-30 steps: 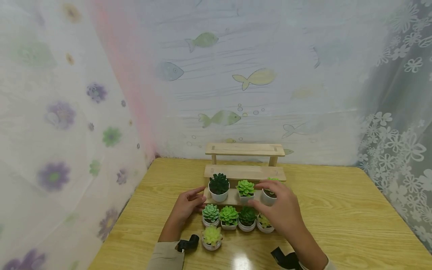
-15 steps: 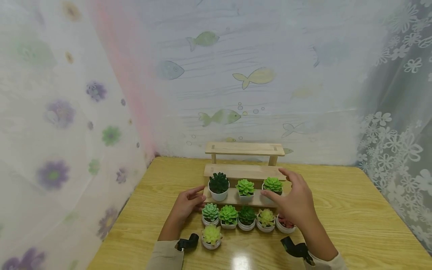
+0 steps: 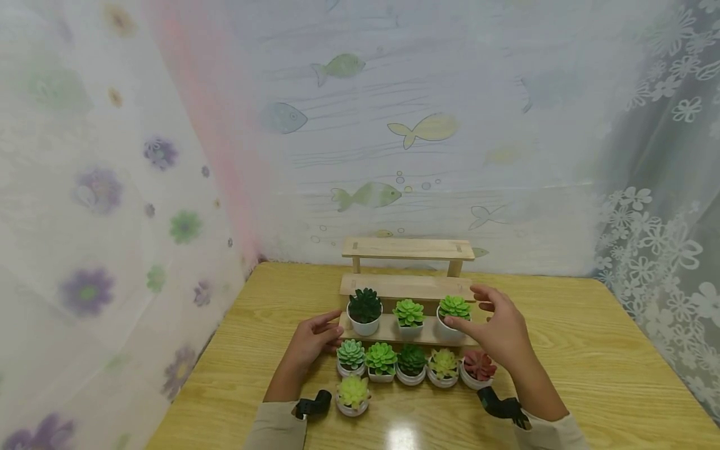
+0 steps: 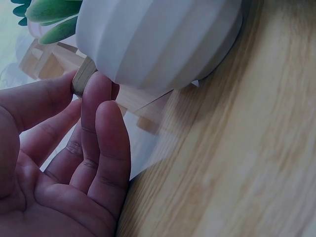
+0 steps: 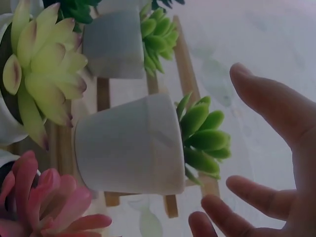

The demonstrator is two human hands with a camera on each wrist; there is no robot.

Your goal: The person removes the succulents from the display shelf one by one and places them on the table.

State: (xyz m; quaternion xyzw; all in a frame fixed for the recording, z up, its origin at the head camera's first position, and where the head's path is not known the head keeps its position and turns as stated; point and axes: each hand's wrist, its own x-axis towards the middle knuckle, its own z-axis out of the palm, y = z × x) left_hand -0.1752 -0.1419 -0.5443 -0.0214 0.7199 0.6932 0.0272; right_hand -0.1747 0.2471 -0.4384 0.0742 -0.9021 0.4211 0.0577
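Fish-printed cloth [image 3: 360,137] backs the surface [image 3: 590,350]. Over the last second, the right hand [image 3: 500,331] has moved rightward from beside the middle pot [image 3: 410,329] to the right pot [image 5: 131,145], fingers spread and released; that pot seems settled on the stand's lowest shelf [image 3: 389,325]. The left hand [image 3: 308,340] pinches this shelf's end. Front pots [image 3: 381,377] crowd its near edge; open room lies to the right.

No text, label, brand, number or sign is readable in any view, whether on the white pots [image 3: 365,327] or wooden stand [image 3: 407,249] at lower centre, or the backdrop [image 3: 484,75] above.
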